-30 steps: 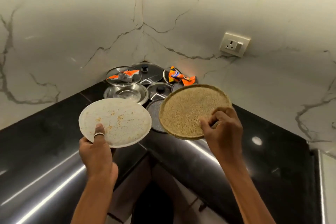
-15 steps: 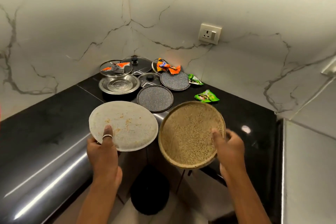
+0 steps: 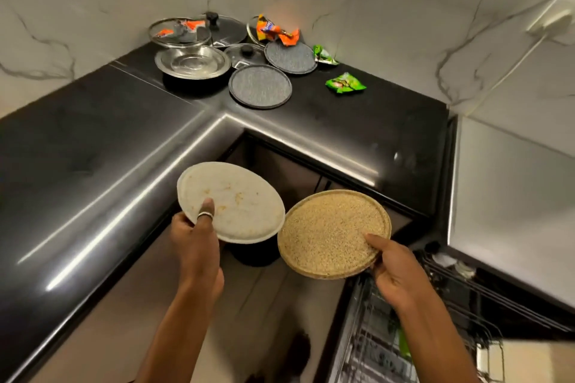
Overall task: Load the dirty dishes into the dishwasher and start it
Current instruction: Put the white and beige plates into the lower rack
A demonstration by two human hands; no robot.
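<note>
Left grip (image 3: 193,239): clenched on the near rim of the white plate (image 3: 242,196), ringed thumb flat on the top face, fingers hidden underneath. The plate is held in the air, roughly level, with orange-brown food smears on it.

Right grip (image 3: 395,270): grasping the near-right rim of the tan speckled plate (image 3: 326,230), thumb on top, fingers below. This plate is also in the air, tilted slightly towards the left grip.

The plates are side by side between the grips. The white plate's right edge meets the tan plate's left edge; cannot tell whether they touch.

Below and to the right of the right grip: the dishwasher rack (image 3: 451,305), pulled out, wire tines visible.

Beyond both grips, in the far corner of the black surface (image 3: 93,140):
- two grey plates (image 3: 260,86)
- a steel bowl (image 3: 193,63)
- glass lids (image 3: 245,53)
- an orange wrapper (image 3: 275,31)
- a green wrapper (image 3: 345,83), the nearest to the right grip's side
</note>
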